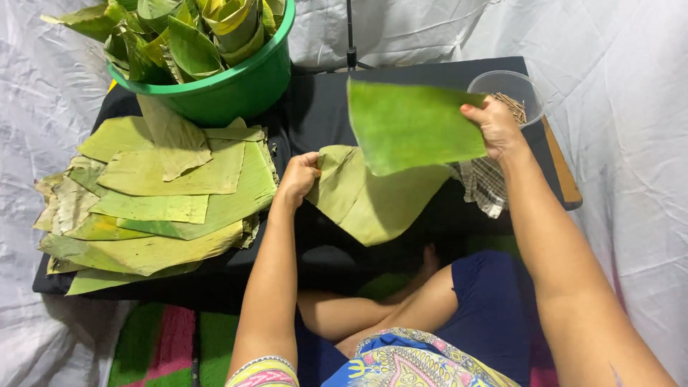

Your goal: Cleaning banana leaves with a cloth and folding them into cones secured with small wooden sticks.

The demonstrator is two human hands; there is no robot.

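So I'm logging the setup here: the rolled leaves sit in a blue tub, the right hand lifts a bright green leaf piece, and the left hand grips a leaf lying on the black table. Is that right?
Not quite: the tub holding the rolled leaves is green, not blue, as the head view shows. The rest stands: the right hand lifts a bright green leaf piece, and the left hand grips a leaf lying on the black table.

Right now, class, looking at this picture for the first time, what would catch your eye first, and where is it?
The bright green leaf piece stands out first, held up above the black table in the right hand. Below it, the left hand pinches a folded leaf. At left lies a stack of flat leaves, with a green tub of rolled leaves behind it.
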